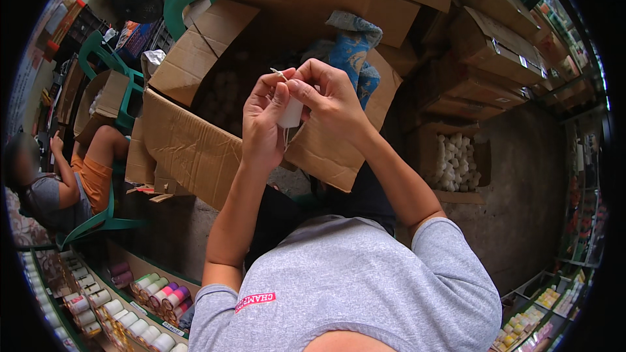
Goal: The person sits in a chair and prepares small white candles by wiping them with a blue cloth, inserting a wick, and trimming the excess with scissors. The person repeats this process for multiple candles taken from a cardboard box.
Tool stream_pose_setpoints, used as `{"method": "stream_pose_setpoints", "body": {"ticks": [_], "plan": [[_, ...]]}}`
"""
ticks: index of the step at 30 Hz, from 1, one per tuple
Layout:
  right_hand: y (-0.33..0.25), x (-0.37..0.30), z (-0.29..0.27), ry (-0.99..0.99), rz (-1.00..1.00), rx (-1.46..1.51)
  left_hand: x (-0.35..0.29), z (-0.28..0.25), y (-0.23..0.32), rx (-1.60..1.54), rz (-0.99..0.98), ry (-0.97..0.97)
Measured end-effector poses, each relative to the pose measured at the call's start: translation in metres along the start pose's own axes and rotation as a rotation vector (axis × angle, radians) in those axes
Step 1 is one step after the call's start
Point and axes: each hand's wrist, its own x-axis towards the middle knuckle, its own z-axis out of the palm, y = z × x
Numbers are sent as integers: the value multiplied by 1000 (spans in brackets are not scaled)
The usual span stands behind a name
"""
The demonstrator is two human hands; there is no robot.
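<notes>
Fingers: the fingertips [282,86] of both hands meet at chest height, pinched together on a thin pale strand [278,73] that sticks up just above them.
Left hand: the left hand [262,120] is curled, thumb and forefinger clamped on the strand; its palm side touches the spool.
Right hand: the right hand [329,99] closes its fingers around the top of a small white spool [291,112]; the thumb presses toward the left thumb.
Spool: it sits upright between the two hands, mostly hidden by them; only its white side shows.
Box ahead: a large open cardboard box [189,143] stands just beyond the hands, flaps spread; its inside is dark, with faint rounded shapes.
Cloth: a blue patterned cloth [352,49] lies over the box's far edge, right of the hands.
Box at right: a smaller carton [456,197] holds many white spools [456,160]; well apart from the hands.
Lower left: rows of coloured spools [160,293] lie in trays.
Far left: another person [62,186] sits on a green plastic chair [104,218].
</notes>
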Motion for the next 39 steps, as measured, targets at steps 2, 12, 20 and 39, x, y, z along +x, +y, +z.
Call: {"method": "stream_pose_setpoints", "body": {"ticks": [2,12,20,39], "plan": [[-9,7,3,-23,-45,-46,5,1,0,-49,90,70],[-28,59,25,-35,-371,-618,55,11,41,-2,528,258],[-8,89,-4,-608,-122,-608,65,-57,58,-418,217,387],[81,217,1,-843,605,-1539,21,-79,30,180,32,136]]}}
